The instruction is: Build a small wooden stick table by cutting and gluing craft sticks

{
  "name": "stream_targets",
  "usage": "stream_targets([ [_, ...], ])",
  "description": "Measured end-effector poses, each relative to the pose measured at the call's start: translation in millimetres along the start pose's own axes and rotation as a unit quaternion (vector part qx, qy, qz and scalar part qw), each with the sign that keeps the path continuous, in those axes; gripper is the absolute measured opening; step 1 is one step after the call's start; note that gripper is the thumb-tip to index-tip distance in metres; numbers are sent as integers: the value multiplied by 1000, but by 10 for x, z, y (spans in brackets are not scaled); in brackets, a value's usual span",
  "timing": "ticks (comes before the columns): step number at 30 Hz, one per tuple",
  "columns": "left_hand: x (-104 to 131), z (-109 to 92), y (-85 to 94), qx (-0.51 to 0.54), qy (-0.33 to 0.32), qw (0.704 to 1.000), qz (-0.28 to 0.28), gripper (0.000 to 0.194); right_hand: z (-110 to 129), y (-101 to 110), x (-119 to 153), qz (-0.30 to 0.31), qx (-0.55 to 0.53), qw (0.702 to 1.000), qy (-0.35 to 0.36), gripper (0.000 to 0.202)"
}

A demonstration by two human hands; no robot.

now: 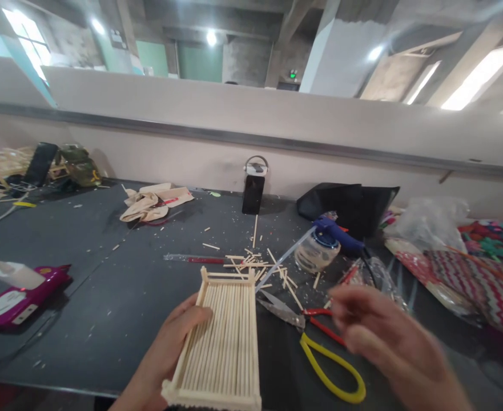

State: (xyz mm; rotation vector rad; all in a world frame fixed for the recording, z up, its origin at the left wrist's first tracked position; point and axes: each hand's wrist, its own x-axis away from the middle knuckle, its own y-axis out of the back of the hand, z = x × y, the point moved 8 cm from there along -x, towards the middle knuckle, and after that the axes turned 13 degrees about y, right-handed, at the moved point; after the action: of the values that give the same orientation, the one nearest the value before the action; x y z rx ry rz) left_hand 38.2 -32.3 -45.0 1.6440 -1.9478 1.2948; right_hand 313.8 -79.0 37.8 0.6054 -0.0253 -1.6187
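My left hand point(174, 337) grips a small frame of pale wooden sticks point(223, 337) by its left side, thumb over the row of sticks. The frame has a low rail at its far end and short posts at its corners. My right hand point(383, 337) is in the air at the right, blurred; its thumb and curled fingers stand apart with nothing visible between them. Just left of it lie scissors point(285, 311) with red and yellow handles. Beyond them, a blue glue gun point(337, 233) with a clear glue stick rests on a round container point(315, 254).
Cut stick pieces point(272, 268) litter the dark table point(118, 308). A phone point(253, 194) leans at the back, near a beige cloth point(144, 205). A black pouch point(345, 202) and plastic-wrapped textiles point(478, 279) lie right. A magenta power strip point(28, 297) sits left.
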Motion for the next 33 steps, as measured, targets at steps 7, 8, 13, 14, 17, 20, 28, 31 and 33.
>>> stream_targets([
  [7, 208, 72, -193, -29, 8, 999, 18, 62, 414, -823, -535, 114, 181, 957, 193, 46],
  [8, 220, 80, -207, -32, 8, 999, 21, 62, 445, -851, -542, 115, 199, 949, 214, 42],
  [13, 242, 75, -246, -38, -22, 999, 33, 59, 576, -871, -492, 106, 274, 907, 300, 14],
  [14, 245, 71, -245, -41, -28, 998, 31, 58, 600, -874, -476, 107, 285, 898, 316, 13],
  [17, 258, 62, -254, -48, -35, 998, 28, 55, 647, -877, -439, 103, 307, 877, 355, 16],
  [20, 270, 65, -261, -42, -24, 998, 26, 57, 668, -880, -415, 87, 338, 852, 391, 23],
  [28, 227, 101, -183, -11, 20, 999, 27, 62, 863, -641, -403, 9, 237, 871, 430, 8],
  [31, 173, 113, -99, -2, 30, 999, 19, 62, 876, -236, -389, -75, 147, 921, 353, 4],
  [33, 146, 114, -70, 4, 35, 999, 21, 61, 823, 68, -331, -152, 42, 944, 290, 4],
])
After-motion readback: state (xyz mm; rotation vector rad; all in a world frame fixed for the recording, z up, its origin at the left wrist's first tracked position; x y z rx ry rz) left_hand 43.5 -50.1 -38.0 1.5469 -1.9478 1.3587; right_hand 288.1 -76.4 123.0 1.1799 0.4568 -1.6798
